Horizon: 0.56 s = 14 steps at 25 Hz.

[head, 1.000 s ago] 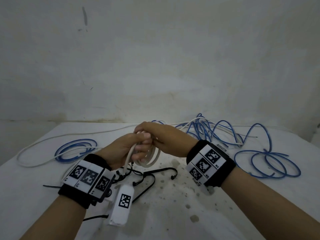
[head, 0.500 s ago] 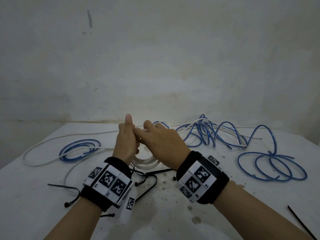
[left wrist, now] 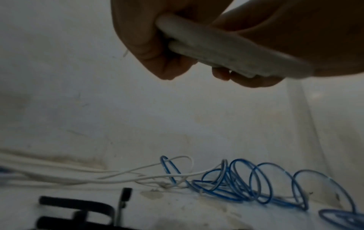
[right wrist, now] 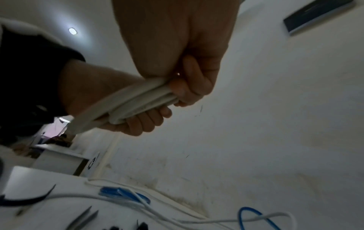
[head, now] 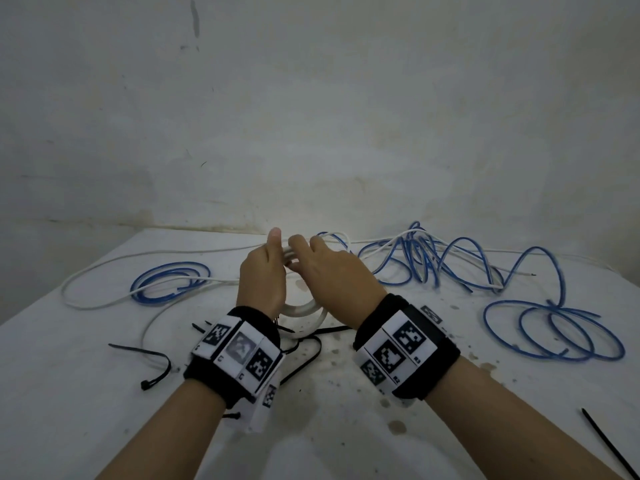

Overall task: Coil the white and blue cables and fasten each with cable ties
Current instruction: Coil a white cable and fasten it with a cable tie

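Observation:
Both hands meet over the table's middle, holding a coil of white cable (head: 302, 311) that hangs below them. My left hand (head: 263, 275) stands thumb up, its fingers curled round the coil's strands (right wrist: 133, 102). My right hand (head: 327, 271) grips the same bundle from the right, its fingers (right wrist: 192, 87) wrapped onto it. The rest of the white cable (head: 104, 271) trails loose to the left. The blue cable (head: 554, 334) lies in loose loops at the right, with a smaller blue loop (head: 169, 282) at the left. Black cable ties (head: 157, 362) lie near my wrists.
More black ties lie under my hands (head: 304, 355) and at the near right edge (head: 606, 445). The white table (head: 346, 427) is stained and meets a bare wall (head: 311, 133) at the back. White and blue strands tangle together at the back right (head: 422, 258).
Both hands have moved forward, away from me, with the coil. My left hand has turned thumb up, and the coil now hangs under the hands.

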### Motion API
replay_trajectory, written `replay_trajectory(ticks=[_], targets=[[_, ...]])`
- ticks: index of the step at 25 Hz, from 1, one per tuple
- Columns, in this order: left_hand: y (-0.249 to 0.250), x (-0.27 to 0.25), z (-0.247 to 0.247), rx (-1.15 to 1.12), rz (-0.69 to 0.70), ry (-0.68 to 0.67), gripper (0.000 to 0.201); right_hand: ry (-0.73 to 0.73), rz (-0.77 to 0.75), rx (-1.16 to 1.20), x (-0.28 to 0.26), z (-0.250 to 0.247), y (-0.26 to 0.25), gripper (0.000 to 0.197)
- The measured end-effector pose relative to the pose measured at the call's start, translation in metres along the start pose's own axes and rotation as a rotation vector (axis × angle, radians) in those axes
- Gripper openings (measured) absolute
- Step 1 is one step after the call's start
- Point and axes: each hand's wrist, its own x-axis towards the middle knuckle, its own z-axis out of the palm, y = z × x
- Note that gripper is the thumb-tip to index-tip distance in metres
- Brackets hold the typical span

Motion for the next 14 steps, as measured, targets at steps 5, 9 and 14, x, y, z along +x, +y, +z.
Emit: replay_trajectory(ticks=[5, 9, 14], targets=[[-0.003, -0.003, -0.009, -0.326, -0.138, 0.033, 0.037, -0.067, 0.192, 0.147, -0.003, 0.007, 0.0, 0.032], [0.002, -0.006, -0.021, -0.602, -0.283, -0.102, 0.033, 0.047, 0.457, 0.393, 0.011, 0.001, 0.021, 0.02], [-0.002, -0.015, -0.004, -0.347, 0.073, 0.033, 0.03, 0.017, 0.44, 0.323, 0.012, 0.002, 0.015, 0.02]])
